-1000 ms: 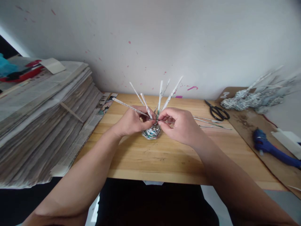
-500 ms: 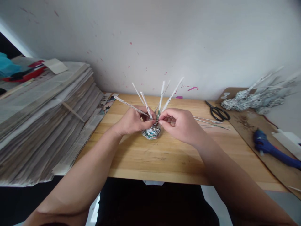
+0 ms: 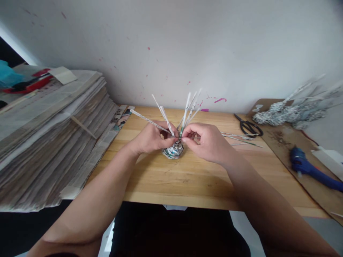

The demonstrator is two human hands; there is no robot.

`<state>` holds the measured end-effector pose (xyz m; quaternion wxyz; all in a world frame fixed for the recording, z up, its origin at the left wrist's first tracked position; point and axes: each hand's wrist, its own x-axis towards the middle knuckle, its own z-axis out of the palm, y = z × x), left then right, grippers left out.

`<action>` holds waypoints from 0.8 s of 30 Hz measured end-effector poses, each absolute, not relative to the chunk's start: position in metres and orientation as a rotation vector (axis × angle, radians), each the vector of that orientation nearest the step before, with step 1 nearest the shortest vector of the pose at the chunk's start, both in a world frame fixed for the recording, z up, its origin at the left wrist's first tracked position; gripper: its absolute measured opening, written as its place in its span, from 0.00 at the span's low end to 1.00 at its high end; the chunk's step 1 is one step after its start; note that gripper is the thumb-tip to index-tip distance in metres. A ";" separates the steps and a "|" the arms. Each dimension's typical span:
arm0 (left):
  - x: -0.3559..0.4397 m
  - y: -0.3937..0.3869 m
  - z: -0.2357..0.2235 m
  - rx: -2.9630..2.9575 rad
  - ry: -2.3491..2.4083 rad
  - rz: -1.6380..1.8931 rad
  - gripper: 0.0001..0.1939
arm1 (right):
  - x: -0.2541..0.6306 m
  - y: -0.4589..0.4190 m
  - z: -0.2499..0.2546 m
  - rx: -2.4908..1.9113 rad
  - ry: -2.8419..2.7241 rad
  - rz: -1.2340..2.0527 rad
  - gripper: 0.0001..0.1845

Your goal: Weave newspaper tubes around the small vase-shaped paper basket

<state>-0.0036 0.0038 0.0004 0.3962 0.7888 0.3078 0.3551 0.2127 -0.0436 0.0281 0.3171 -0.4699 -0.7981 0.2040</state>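
At nine o'clock a tall stack of newspapers (image 3: 50, 135) fills the left side, its edge lapping onto the wooden table (image 3: 187, 178). A cream card (image 3: 64, 75) and something red (image 3: 29, 80) lie on top of the stack, toward ten o'clock.

At the middle of the table sits a small woven basket (image 3: 173, 150) made of rolled paper, round and low, resting on the wood. Thin paper sticks (image 3: 171, 114) rise from it and fan out toward eleven, twelve and one o'clock.

The left hand (image 3: 151, 138) comes in from seven o'clock and touches the basket's left side. Its thumb and fingers are pressed together on the sticks just above the woven rim, and one long stick runs out over its knuckles toward ten o'clock.

The right hand (image 3: 207, 142) comes in from five o'clock and meets the left hand over the basket. Its thumb and forefinger pinch a stick close to the rim, the other fingers curled in behind.

At three o'clock of the right hand a few loose sticks (image 3: 238, 139) lie flat on the table. Just beyond them, toward two o'clock, are black scissors (image 3: 249, 126), lying flat. Farther right a brown board (image 3: 284, 142) carries a heap of woven paper pieces (image 3: 286, 114) at two o'clock, and a blue glue gun (image 3: 308, 169) at four o'clock, well apart from the hands.
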 end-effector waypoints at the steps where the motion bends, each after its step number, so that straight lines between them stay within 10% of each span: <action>1: -0.004 0.004 0.000 1.998 0.777 0.897 0.07 | 0.212 -0.043 0.028 -1.239 -2.118 0.509 0.05; 24: -0.003 0.005 0.000 1.974 0.783 0.925 0.08 | 0.218 -0.041 0.026 -1.241 -2.002 0.704 0.01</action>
